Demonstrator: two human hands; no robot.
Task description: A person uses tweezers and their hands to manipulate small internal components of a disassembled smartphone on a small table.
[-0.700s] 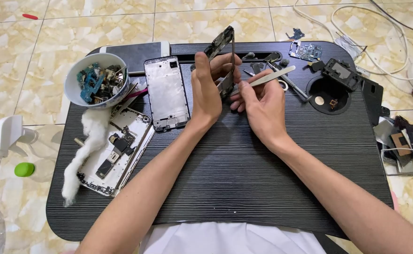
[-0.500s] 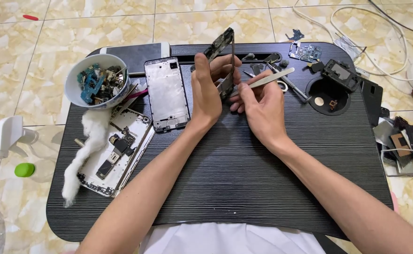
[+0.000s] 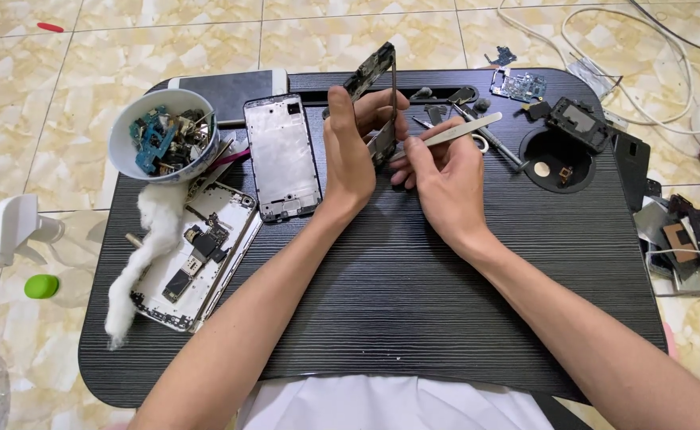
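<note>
Mid-frame, the left hand (image 3: 348, 151) grips one upright phone frame (image 3: 378, 76), the right hand (image 3: 445, 171) pinches one pair of tweezers (image 3: 465, 129), and two opened phones (image 3: 282, 155) lie at left.

A white bowl (image 3: 127, 143) of small circuit scraps sat at the black desk's (image 3: 414, 318) far left. Beside it lay a bare silver phone frame (image 3: 282, 155), and nearer, an opened phone (image 3: 199, 259) with a strip of cotton wool (image 3: 147, 247) touching it. White cables (image 3: 645, 80) trailed over the tiled floor (image 3: 87, 48).
</note>
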